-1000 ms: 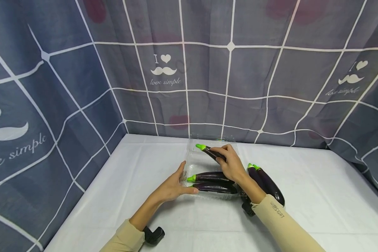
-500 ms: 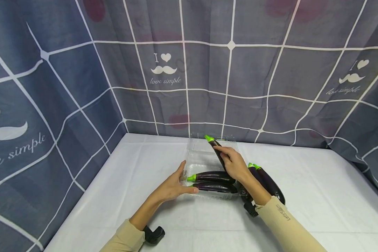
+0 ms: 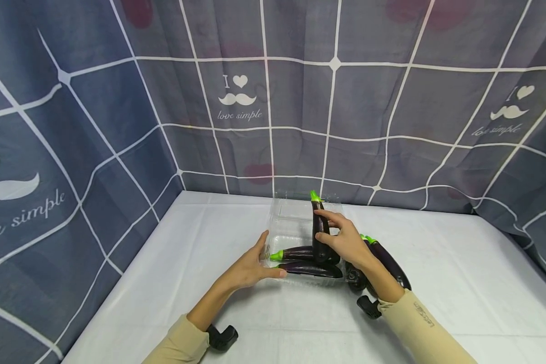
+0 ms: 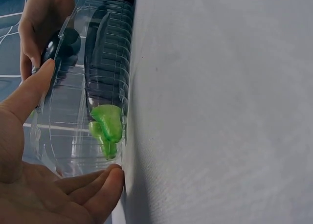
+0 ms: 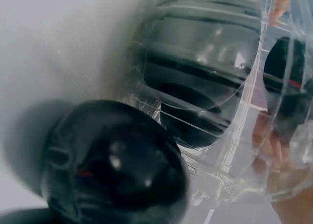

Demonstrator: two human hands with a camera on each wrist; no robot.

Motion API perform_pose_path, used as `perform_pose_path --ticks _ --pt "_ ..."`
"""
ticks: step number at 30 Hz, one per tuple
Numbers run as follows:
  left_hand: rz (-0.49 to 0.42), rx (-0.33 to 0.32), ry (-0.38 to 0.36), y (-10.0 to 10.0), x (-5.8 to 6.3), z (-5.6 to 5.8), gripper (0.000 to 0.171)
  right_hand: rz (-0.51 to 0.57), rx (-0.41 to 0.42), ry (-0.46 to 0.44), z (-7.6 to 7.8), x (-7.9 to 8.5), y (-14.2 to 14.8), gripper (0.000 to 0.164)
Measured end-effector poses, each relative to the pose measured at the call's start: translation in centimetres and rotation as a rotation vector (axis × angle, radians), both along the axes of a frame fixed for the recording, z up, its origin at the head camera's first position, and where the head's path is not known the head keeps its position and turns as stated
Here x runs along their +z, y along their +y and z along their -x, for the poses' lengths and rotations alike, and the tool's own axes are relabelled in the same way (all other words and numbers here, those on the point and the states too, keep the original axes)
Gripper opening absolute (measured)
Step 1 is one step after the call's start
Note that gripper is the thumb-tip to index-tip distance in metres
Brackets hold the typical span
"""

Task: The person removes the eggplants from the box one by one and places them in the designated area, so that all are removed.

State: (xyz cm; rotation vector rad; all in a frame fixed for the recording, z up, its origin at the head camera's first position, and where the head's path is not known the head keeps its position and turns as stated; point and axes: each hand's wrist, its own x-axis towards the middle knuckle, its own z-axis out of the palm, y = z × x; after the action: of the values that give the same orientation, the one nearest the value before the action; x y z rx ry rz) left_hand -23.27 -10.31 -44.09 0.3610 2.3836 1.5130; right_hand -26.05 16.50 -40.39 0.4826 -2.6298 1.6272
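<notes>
My right hand grips a dark purple eggplant around its middle, its green stem pointing to the back. The eggplant's rounded end overlaps two eggplants lying side by side in the clear plastic container. Of those, the rear eggplant and the front eggplant have stems toward the left. With thumb and fingers spread round the container's left end, my left hand holds it steady. The left wrist view shows green stems through the ribbed wall. Beyond the rim is the held eggplant's rounded end.
More eggplants lie on the white table cover to the right of the container, partly behind my right wrist. In the right wrist view one eggplant looms close, outside the container. A grey checked curtain stands behind.
The eggplant in my right hand has turned, its stem swinging from the left to the back, and its rounded end has come over the others. My left hand and the container have hardly moved.
</notes>
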Motion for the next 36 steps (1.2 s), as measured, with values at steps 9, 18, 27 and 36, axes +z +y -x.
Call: perform_pose_path --ticks 9,18,27,36 --pt "0.010 0.008 -0.004 0.1 0.0 0.0 0.122 0.005 -0.001 -0.002 -0.5 -0.4 0.1 0.059" --pt "0.005 0.005 -0.008 0.1 0.0 0.1 0.121 0.019 -0.003 0.010 -0.6 -0.8 0.3 0.057" --pt "0.015 0.008 0.005 0.1 0.0 0.1 0.121 -0.012 -0.011 0.001 -0.9 -1.1 0.8 0.058" --pt "0.031 0.010 0.015 0.0 0.0 0.1 0.121 -0.106 -0.021 0.084 -1.8 -0.6 1.5 0.054"
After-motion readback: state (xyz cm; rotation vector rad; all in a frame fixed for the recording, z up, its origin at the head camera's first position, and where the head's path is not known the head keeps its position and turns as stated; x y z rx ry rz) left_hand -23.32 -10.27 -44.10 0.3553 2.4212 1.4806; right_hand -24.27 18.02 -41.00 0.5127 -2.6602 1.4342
